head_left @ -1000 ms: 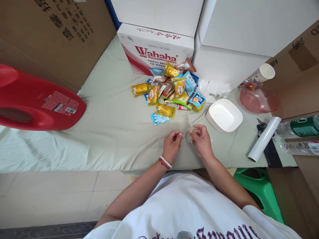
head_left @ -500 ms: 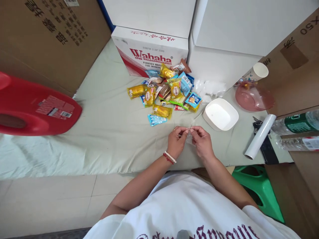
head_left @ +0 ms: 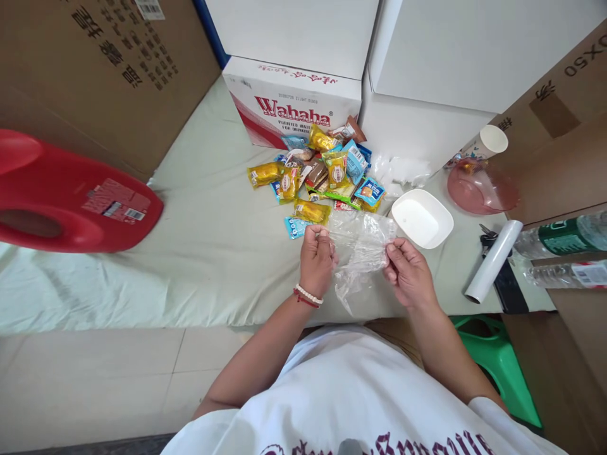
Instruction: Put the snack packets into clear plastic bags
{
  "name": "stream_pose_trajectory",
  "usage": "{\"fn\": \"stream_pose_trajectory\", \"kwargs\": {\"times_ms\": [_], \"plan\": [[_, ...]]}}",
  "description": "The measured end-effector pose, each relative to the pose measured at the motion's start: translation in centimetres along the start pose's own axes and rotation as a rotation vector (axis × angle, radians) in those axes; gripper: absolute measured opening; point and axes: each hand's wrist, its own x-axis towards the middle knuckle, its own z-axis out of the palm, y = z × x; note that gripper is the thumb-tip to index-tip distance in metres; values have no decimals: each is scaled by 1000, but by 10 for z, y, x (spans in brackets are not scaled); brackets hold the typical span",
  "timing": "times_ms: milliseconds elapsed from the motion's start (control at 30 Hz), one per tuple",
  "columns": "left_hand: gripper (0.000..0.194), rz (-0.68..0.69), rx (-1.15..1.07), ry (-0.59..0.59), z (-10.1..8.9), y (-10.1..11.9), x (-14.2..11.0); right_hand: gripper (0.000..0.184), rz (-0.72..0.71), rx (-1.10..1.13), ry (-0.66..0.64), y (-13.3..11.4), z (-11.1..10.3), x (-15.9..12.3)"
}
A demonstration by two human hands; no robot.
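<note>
Between my hands stretches a crumpled thin clear plastic film (head_left: 358, 246), spread above the cloth in front of the snack pile; whether it is a bag or a cover I cannot tell. My left hand (head_left: 317, 259) pinches its left edge between thumb and fingers. On the opposite side, my right hand (head_left: 408, 268) is closed on the right edge. Just beyond the right hand stands a white square bowl (head_left: 422, 219) with nothing visible in it. Small wrapped snacks (head_left: 336, 169) lie heaped behind the film, and a blue packet (head_left: 294, 227) is close to my left fingertips.
A red jug (head_left: 80, 196) lies at the left, near a brown carton (head_left: 95, 82). White boxes (head_left: 294, 107) stand behind the snacks beside crumpled clear plastic (head_left: 401, 169). At right are a pink bowl (head_left: 478, 189), paper cup (head_left: 493, 140), white roll (head_left: 493, 262), keys and bottles (head_left: 564, 237).
My hands were close together around a small bunch of the film. They have moved apart, left and right, and the film is now spread wide between them.
</note>
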Motion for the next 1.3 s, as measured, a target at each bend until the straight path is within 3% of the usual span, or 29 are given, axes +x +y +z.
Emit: {"fn": "stream_pose_trajectory", "kwargs": {"times_ms": [100, 167, 267, 333, 367, 467, 500, 533, 667, 800, 1033, 1167, 1233, 1300], "plan": [[43, -8, 22, -53, -5, 6, -1, 27, -113, -90, -29, -6, -8, 12], [44, -4, 19, -47, -8, 5, -3, 36, -119, -20, -32, -2, -9, 22], [43, 7, 43, -50, -10, -2, -7, 65, 96, 119, -169, 14, 3, 29], [41, 36, 79, -30, -12, -6, -8, 75, 182, 106, -216, 26, 12, 29], [40, 64, 92, -1, -14, -7, -9, 73, 146, 68, -159, 31, 15, 28], [38, 171, 110, 133, -20, -4, -9, 56, -152, -121, 243, 40, 19, 21], [37, 201, 116, 167, -21, -2, -9, 48, -218, -185, 318, 42, 20, 17], [36, 226, 126, 189, -21, -1, -10, 43, -229, -237, 310, 43, 22, 13], [35, 271, 161, 172, -15, -1, -16, 43, 11, -287, -104, 51, 40, -3], [35, 257, 159, 200, -23, -4, -12, 39, 87, -198, -103, 50, 43, 0], [37, 183, 247, 258, -67, 13, -11, 43, 322, -293, -323, 5, -10, 17], [37, 55, 214, 276, -82, 22, -24, 38, 294, -272, -348, -20, -31, 24], [35, -34, 228, 296, -93, 20, -32, 38, 265, -299, -346, -23, -35, 36], [32, -70, 376, 365, -106, 15, -40, 38, 236, -414, -390, -18, -33, 57]]}}
